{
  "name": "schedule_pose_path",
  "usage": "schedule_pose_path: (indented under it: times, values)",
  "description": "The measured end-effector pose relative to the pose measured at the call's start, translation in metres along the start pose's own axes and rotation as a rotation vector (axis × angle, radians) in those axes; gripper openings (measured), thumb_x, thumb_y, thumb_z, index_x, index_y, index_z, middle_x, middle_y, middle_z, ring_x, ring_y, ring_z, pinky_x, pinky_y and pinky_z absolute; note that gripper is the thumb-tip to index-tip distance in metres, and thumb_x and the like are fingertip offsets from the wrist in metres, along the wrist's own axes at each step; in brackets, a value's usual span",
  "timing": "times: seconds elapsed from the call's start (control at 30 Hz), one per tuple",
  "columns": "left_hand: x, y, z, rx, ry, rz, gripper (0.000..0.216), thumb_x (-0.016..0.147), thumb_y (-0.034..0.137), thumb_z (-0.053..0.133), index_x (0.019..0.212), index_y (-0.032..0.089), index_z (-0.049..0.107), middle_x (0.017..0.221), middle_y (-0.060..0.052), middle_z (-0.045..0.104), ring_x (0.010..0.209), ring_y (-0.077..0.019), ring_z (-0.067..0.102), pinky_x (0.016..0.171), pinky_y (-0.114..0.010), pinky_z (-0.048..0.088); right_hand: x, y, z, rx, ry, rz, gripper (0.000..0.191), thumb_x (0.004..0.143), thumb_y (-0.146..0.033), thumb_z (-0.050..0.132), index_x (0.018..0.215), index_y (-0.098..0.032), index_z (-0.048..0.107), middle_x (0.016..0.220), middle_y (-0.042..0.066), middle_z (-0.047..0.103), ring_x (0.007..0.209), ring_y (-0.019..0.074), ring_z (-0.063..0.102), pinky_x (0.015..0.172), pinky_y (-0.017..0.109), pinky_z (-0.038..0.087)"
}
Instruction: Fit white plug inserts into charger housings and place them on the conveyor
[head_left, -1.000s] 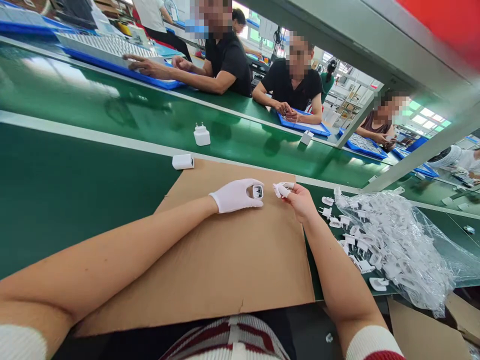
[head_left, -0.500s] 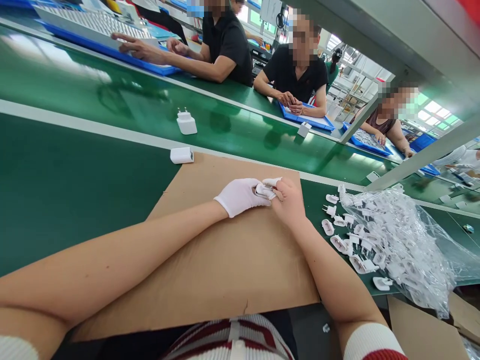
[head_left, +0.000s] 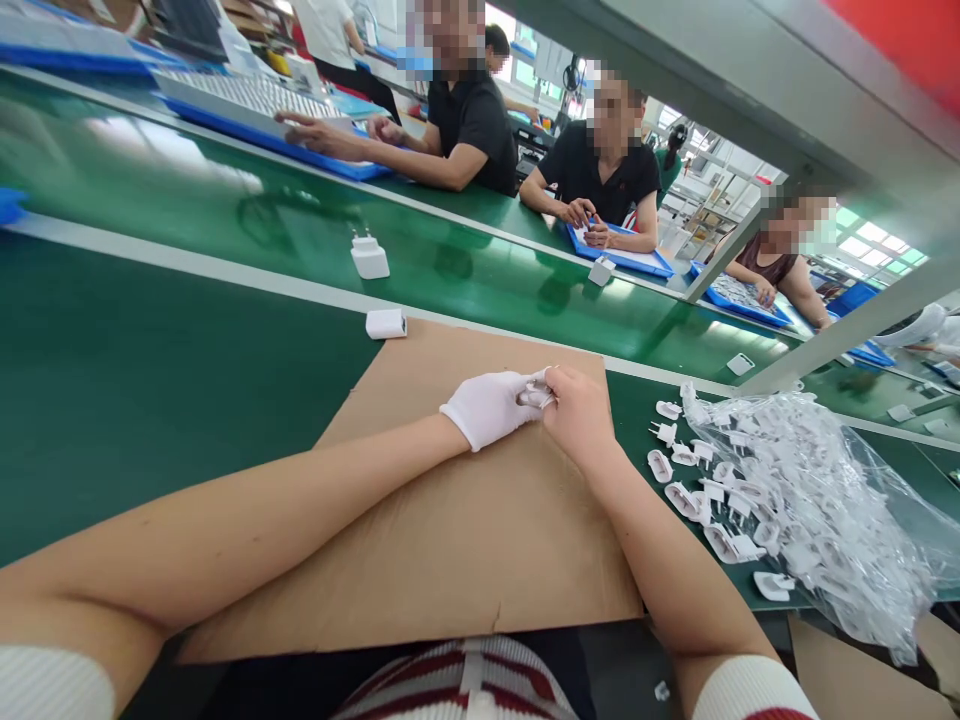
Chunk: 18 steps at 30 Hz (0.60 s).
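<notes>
Brown cardboard (head_left: 480, 540) lies beneath a small white casing (head_left: 533, 394) (mostly hidden).

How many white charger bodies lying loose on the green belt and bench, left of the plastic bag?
3: one prongs-up charger on the belt, one charger at the cardboard's far-left corner, one charger at the belt's far edge. Left hand or right hand may hide more.

A white plastic piece (head_left: 532, 397), mostly hidden, sits between fingers (head_left: 511, 384).
</notes>
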<state>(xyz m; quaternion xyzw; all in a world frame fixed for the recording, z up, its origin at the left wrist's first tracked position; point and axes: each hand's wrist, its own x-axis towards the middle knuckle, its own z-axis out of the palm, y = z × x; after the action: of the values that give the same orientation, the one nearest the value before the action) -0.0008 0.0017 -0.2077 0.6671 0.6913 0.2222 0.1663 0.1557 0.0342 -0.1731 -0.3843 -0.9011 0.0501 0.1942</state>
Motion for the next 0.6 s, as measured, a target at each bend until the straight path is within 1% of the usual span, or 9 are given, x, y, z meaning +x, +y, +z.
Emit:
schedule_pose_path:
  times: [0.1,0.17,0.27,0.3,0.37,0.4,0.47,0.53,0.6]
  values:
    - [-0.001,0.005,-0.005,0.051,-0.017,-0.027,0.029,0.088,0.052,0.061,0.093,0.025,0.072,0.099,-0.005,0.075,0.097,-0.0277,0.072,0.082,-0.032,0.051,-0.001,0.002,0.004,0.139,0.013,0.054,0.023,0.081,-0.004,0.056,0.089,-0.022,0.066,0.091,0.003,0.069,0.086,0.0203,0.062,0.071,0.027,0.042]
    - [0.005,0.005,-0.008,0.008,-0.081,0.037,0.031,0.086,0.054,0.063,0.089,0.025,0.072,0.097,-0.005,0.075,0.096,-0.0276,0.072,0.083,-0.032,0.051,-0.001,0.009,0.006,0.288,0.026,0.091,0.024,0.087,-0.011,0.062,0.105,-0.024,0.070,0.102,0.002,0.072,0.091,0.0194,0.066,0.078,0.028,0.048]
    - [0.029,-0.004,-0.017,-0.092,-0.135,0.108,0.032,0.081,0.055,0.067,0.085,0.024,0.072,0.094,-0.002,0.076,0.095,-0.0256,0.071,0.087,-0.029,0.051,-0.005,0.032,-0.006,0.398,0.031,0.187,0.040,0.091,-0.021,0.067,0.131,-0.027,0.062,0.120,0.004,0.071,0.092,0.0173,0.069,0.085,0.030,0.053]
    - [0.041,-0.010,-0.021,-0.097,-0.105,0.086,0.030,0.080,0.053,0.068,0.085,0.023,0.072,0.094,-0.002,0.076,0.095,-0.0255,0.070,0.087,-0.029,0.050,-0.008,0.043,-0.015,0.325,0.038,0.240,0.041,0.092,-0.021,0.067,0.133,-0.027,0.061,0.125,0.005,0.069,0.094,0.0180,0.070,0.087,0.031,0.054]
    - [0.068,-0.023,-0.031,-0.058,0.024,-0.025,0.027,0.081,0.046,0.066,0.088,0.021,0.072,0.097,-0.006,0.076,0.096,-0.0265,0.070,0.088,-0.030,0.050,-0.015,0.065,-0.037,-0.008,0.019,0.387,0.031,0.094,-0.020,0.064,0.125,-0.023,0.065,0.129,0.011,0.065,0.107,0.0237,0.068,0.091,0.036,0.053]
    - [0.082,-0.030,-0.036,-0.027,0.091,-0.093,0.027,0.083,0.044,0.065,0.093,0.020,0.073,0.100,-0.008,0.076,0.098,-0.0274,0.069,0.087,-0.031,0.050,-0.020,0.077,-0.048,-0.184,-0.034,0.494,0.027,0.094,-0.020,0.063,0.121,-0.021,0.067,0.131,0.014,0.063,0.115,0.0283,0.066,0.093,0.039,0.052]
    - [0.108,-0.046,-0.046,0.019,0.178,-0.222,0.031,0.088,0.043,0.060,0.105,0.019,0.072,0.111,-0.012,0.075,0.103,-0.0294,0.069,0.087,-0.033,0.050,-0.026,0.097,-0.064,-0.412,-0.183,0.716,0.033,0.095,-0.025,0.066,0.126,-0.015,0.065,0.134,0.020,0.058,0.126,0.0370,0.061,0.095,0.044,0.052]
    - [0.126,-0.059,-0.054,0.043,0.191,-0.312,0.035,0.091,0.043,0.058,0.112,0.019,0.071,0.120,-0.015,0.074,0.108,-0.0312,0.069,0.087,-0.035,0.050,-0.029,0.112,-0.069,-0.467,-0.328,0.848,0.039,0.095,-0.025,0.065,0.131,-0.010,0.062,0.138,0.023,0.056,0.127,0.0386,0.061,0.094,0.045,0.053]
    - [0.136,-0.067,-0.060,0.058,0.161,-0.360,0.036,0.089,0.044,0.060,0.112,0.018,0.072,0.121,-0.016,0.074,0.108,-0.0326,0.069,0.088,-0.036,0.050,-0.029,0.122,-0.067,-0.441,-0.396,0.865,0.037,0.095,-0.017,0.060,0.131,-0.010,0.063,0.139,0.023,0.056,0.120,0.0342,0.066,0.092,0.042,0.053]
